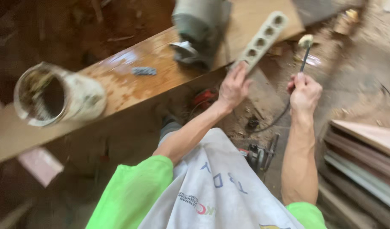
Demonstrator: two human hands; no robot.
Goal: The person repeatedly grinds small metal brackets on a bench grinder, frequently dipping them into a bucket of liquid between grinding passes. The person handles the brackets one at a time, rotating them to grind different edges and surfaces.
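I see the left hand (pixel 234 87) with fingers wrapped round the near end of a pale strip (pixel 261 41), a flat bar with a row of round holes, angled up to the far right over the edge of the desk (pixel 131 85). The right hand (pixel 304 92) has fingers closed on the thin dark handle of a brush (pixel 305 46), its pale glue-laden tip raised just right of the strip. On the glossy brown wooden desk: a grimy open can (pixel 54 95) at left, a small grey scrap (pixel 144 71), a grey machine (pixel 199 29) far centre. Stacked boards (pixel 364 161) lie right. Sawdust covers the floor (pixel 352 76).
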